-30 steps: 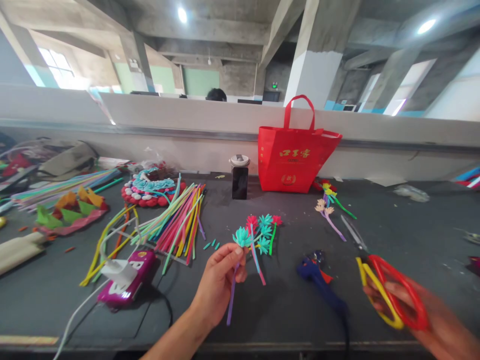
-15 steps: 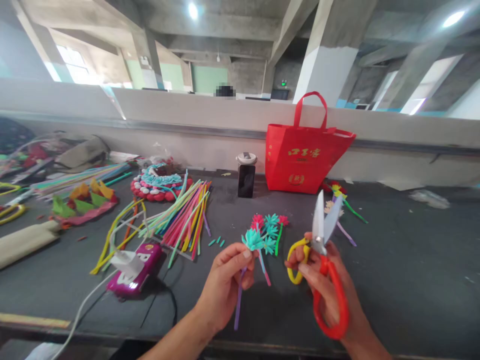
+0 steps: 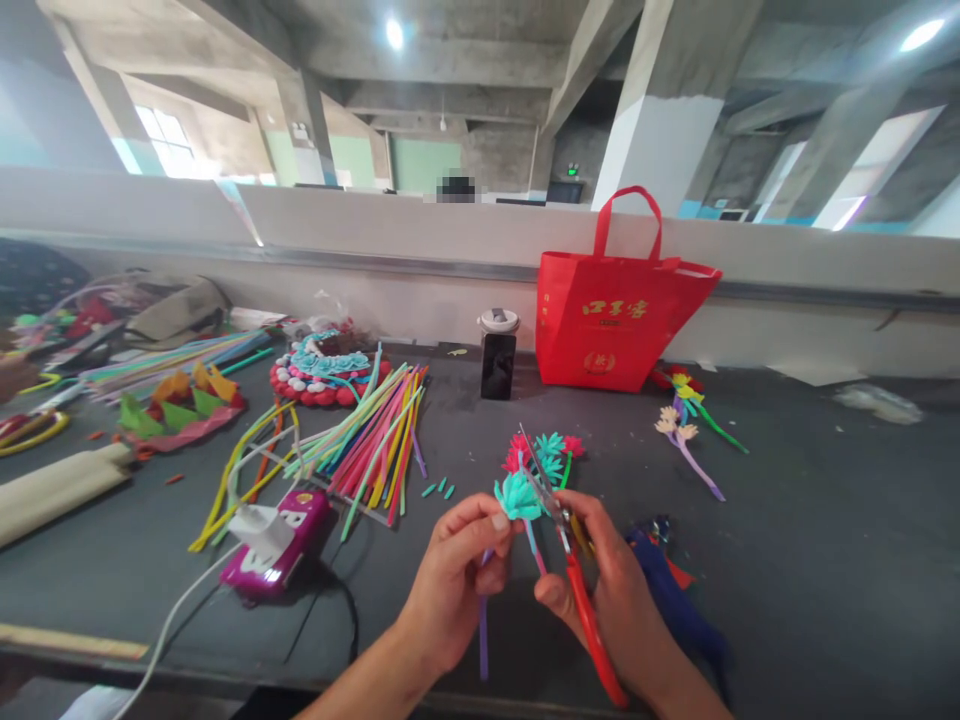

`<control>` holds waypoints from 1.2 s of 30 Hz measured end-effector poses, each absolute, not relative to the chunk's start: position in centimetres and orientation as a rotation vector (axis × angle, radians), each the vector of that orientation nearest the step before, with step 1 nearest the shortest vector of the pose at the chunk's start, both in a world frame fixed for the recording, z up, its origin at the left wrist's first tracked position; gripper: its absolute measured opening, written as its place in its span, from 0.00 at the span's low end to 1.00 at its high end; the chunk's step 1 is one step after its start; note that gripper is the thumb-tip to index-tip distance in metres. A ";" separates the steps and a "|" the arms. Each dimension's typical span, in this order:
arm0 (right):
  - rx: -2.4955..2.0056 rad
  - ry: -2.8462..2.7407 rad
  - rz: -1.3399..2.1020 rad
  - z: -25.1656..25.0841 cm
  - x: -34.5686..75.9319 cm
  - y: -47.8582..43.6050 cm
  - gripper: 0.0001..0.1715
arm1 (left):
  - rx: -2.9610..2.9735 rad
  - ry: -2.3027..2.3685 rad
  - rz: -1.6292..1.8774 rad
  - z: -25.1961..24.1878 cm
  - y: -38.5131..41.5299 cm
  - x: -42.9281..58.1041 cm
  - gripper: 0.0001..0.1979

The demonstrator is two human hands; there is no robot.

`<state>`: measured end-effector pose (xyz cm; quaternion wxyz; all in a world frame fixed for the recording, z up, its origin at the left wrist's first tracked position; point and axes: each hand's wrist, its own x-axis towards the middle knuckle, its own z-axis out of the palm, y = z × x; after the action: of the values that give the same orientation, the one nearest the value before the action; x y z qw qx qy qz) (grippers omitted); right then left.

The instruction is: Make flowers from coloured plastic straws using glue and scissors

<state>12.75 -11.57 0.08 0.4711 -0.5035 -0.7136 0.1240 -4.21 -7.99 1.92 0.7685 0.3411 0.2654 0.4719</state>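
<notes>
Between thumb and fingers, my left hand (image 3: pixel 457 575) pinches a turquoise pipe-cleaner flower (image 3: pixel 517 496) just under its head. Its purple stem (image 3: pixel 484 640) hangs below the hand. My right hand (image 3: pixel 611 580) grips scissors (image 3: pixel 581 590) with one red handle and one yellow handle, the yellow mostly hidden by fingers. The blades point up and left, lying against the right side of the turquoise petals. Behind them on the table lie more turquoise flowers (image 3: pixel 551 455) and a red flower (image 3: pixel 573 446) on a green stem.
A bundle of colourful pipe cleaners (image 3: pixel 382 435) lies left, near a purple power strip (image 3: pixel 281 540) with a white plug. At the back stand a phone (image 3: pixel 498 366) and a red bag (image 3: pixel 622 320). Right are pale flowers (image 3: pixel 679 425) and a dark blue glue-gun-like tool (image 3: pixel 667 570).
My right hand has swung the scissors left and tilted them, bringing the blades from wide apart and upright to nearly together at the flower. The dark blue tool has come into sight.
</notes>
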 end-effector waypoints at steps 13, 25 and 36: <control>-1.226 -1.752 0.319 0.0 12.7 -11.8 0.32 | 0.734 0.579 0.996 2.0 -8.2 -3.9 0.11; -1.291 -1.725 0.386 0.0 12.7 -11.9 0.31 | 0.734 0.560 0.991 1.9 -8.2 -3.9 0.09; -1.286 -1.715 0.429 -0.2 12.7 -12.0 0.31 | 0.718 0.560 0.985 1.9 -8.2 -3.9 0.09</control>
<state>12.67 -12.03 -0.24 0.4599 -0.5225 -0.6965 0.1742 -3.90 -8.21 1.94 0.7834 0.3327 0.2596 0.4562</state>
